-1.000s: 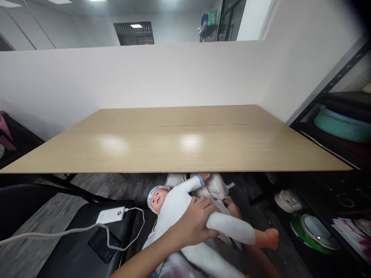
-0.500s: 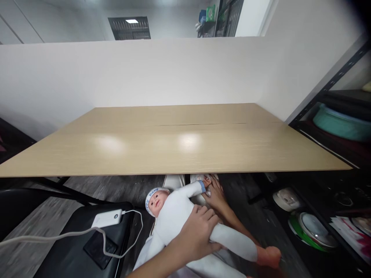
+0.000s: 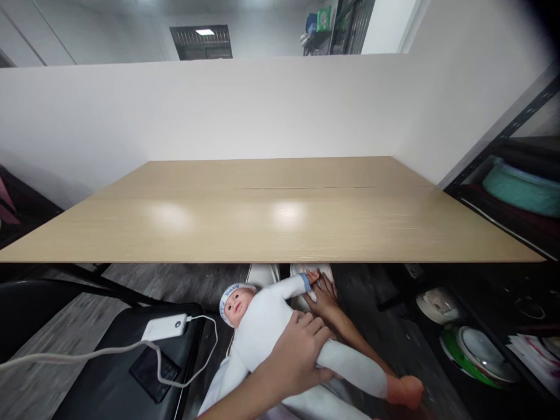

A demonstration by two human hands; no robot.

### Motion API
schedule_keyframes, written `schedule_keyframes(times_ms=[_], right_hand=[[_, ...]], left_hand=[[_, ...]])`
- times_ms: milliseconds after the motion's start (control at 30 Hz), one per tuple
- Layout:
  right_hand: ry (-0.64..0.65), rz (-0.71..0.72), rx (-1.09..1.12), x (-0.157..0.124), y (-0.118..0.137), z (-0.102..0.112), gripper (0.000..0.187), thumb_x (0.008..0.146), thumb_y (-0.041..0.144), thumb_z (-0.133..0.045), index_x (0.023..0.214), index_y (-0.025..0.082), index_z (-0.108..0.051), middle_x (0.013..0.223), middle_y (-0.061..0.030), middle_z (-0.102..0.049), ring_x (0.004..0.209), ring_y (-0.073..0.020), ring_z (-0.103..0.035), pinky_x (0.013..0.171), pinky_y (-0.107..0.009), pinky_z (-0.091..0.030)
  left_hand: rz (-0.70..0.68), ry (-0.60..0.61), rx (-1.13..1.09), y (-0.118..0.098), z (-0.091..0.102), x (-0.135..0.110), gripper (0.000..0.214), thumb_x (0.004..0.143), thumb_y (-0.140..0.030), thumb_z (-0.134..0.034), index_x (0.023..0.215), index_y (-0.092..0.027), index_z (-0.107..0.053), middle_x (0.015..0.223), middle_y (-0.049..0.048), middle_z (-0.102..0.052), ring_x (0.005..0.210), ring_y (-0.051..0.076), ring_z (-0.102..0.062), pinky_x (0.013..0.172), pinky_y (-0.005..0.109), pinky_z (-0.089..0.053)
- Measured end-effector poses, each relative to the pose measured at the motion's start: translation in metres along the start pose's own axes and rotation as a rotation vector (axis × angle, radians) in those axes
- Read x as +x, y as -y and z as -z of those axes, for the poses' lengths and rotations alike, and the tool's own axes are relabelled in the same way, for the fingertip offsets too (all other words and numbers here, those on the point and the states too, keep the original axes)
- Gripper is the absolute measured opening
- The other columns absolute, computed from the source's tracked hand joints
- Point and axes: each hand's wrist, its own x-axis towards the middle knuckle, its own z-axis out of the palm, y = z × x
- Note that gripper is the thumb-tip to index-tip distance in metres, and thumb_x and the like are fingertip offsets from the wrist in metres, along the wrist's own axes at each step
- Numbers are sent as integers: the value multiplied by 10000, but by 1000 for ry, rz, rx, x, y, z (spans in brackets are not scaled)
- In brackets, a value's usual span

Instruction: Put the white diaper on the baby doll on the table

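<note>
A baby doll (image 3: 266, 315) in a white suit and a white cap with blue lettering lies tilted across my lap, head to the left. My left hand (image 3: 301, 347) is closed around its hip and upper thigh, pressing on the body. Beyond it, close to the table's front edge, my right hand (image 3: 324, 296) is beside the doll's blue-cuffed hand. Its fingers lie over a soft white item with a faint print (image 3: 301, 268), partly hidden under the tabletop; its kind is unclear. The doll's bare foot (image 3: 406, 391) points to the lower right.
A wooden table (image 3: 262, 221) spans the view ahead. At left, a black chair (image 3: 100, 373) carries a white power bank (image 3: 164, 327), a dark phone (image 3: 153, 373) and a looping white cable (image 3: 87, 354). Shelves on the right hold a teal basin (image 3: 522, 186) and lidded dishes (image 3: 485, 350).
My right hand and the white printed item have shifted slightly, with more of the item showing past the fingers. The left hand stays on the doll. The camera view has turned slightly left.
</note>
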Motion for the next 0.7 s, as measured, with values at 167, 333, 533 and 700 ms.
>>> schedule_keyframes(times_ms=[167, 333, 533, 700], right_hand=[[-74, 62, 147, 14, 1, 4, 737, 862, 263, -564, 1587, 230, -437, 1684, -137, -340, 1570, -364, -257, 1250, -610, -247], [-142, 144, 307, -8, -13, 40, 552, 952, 373, -570, 1492, 279, -507, 1507, -130, -565, 1394, -337, -534, 1166, -538, -444], [-191, 396, 439, -33, 2, 105, 546, 955, 411, -652, 1449, 257, -480, 1412, -114, -597, 1320, -289, -573, 1131, -482, -469], [169, 738, 251, 2, 60, 120, 581, 895, 308, -705, 1445, 244, -528, 1449, -114, -593, 1304, -292, -572, 1119, -451, -445]], left_hand=[[-18, 20, 19, 1, 1, 1, 539, 781, -560, -838, 1109, -231, -565, 1096, 13, -652, 1021, 251, -574, 911, 408, -361], [1, 15, 17, 0, 4, -2, 552, 777, -554, -845, 1120, -226, -564, 1107, 20, -653, 1040, 257, -575, 918, 410, -363], [-48, 35, 33, 2, 5, -10, 513, 835, -606, -775, 1159, -252, -594, 1100, 23, -644, 1045, 253, -564, 939, 415, -364], [-99, 50, 42, 4, 5, -10, 532, 883, -682, -680, 1232, -284, -623, 1095, 33, -645, 1068, 258, -558, 997, 437, -379]])
